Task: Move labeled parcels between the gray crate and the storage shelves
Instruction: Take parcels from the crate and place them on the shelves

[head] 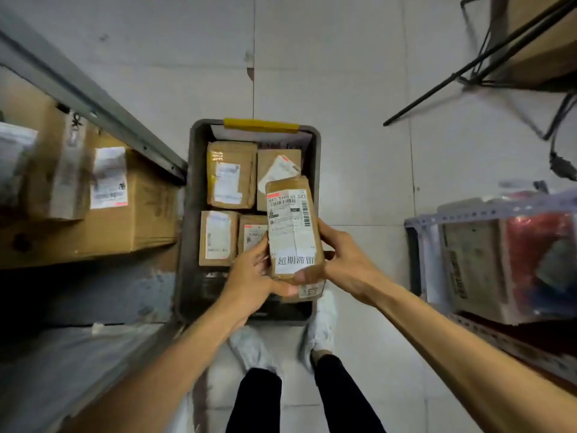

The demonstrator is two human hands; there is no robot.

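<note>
Parcel in hand [292, 226]: long brown taped carton, white label facing up, hanging above the near right part of the gray crate [190, 195] and clear of the parcels lying below it.
Left hand [249, 282]: gripping the parcel's near left corner, thumb curling over the near end and fingers pressing along the left side.
Right hand [346, 260]: clamping the right side, fingers wrapping the edge; both hands are sharing the load.
Reason for hold: the label is tilting toward the wearer, probably for reading before a shelf is chosen.
Crate position: sitting on the floor between the two shelves, just beyond the person's feet, yellow handle [262, 125] at the far rim.
Crate contents: four labelled parcels are lying flat and touching, namely far-left parcel [231, 175], far-right parcel [274, 164], near-left parcel [217, 237] and near-middle parcel [251, 234]. A fifth parcel [307, 292] is showing beneath the held one.
Left shelf [93, 98]: carrying large labelled cartons [125, 201], set side by side with labels facing out.
Right shelf [468, 214]: holding wrapped goods [487, 270], too blurred to itemise.
Step judged: the parcel is travelling between crate and shelf, direction not determinable.
</note>
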